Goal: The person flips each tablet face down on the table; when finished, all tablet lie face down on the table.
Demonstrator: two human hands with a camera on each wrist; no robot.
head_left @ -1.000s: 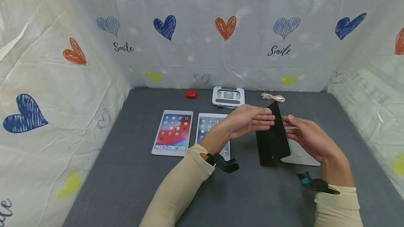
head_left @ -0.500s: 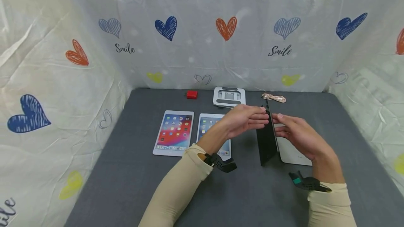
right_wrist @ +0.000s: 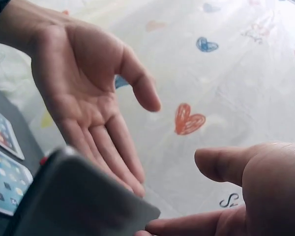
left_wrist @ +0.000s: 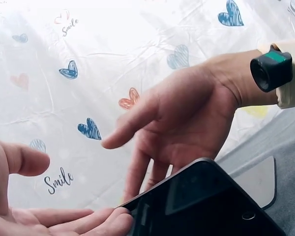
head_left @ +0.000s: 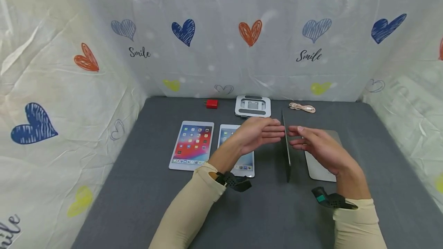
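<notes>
A black-screened tablet (head_left: 286,151) stands upright on its edge on the dark cloth, seen nearly edge-on in the head view. My left hand (head_left: 259,134) is on its screen side, straight fingertips touching the glass near the top. On the other side is my right hand (head_left: 320,147), its extended fingers at the tablet's grey back (right_wrist: 83,196). Neither thumb wraps around it. To the right, partly under my right hand, lies a flat silver tablet-like slab (head_left: 316,166). Two white tablets with lit screens lie at left, one (head_left: 191,145) fully visible, the other (head_left: 245,164) partly behind my left forearm.
Along the back of the table are a red charger plug (head_left: 212,104), a silver folding stand (head_left: 253,106) and a coiled pale cable (head_left: 302,107). A white heart-printed sheet (head_left: 214,60) walls in the back and sides.
The black tablet has swung from leaning with its screen showing to nearly vertical, edge-on. Both hands have shifted left with it, uncovering more of the silver slab.
</notes>
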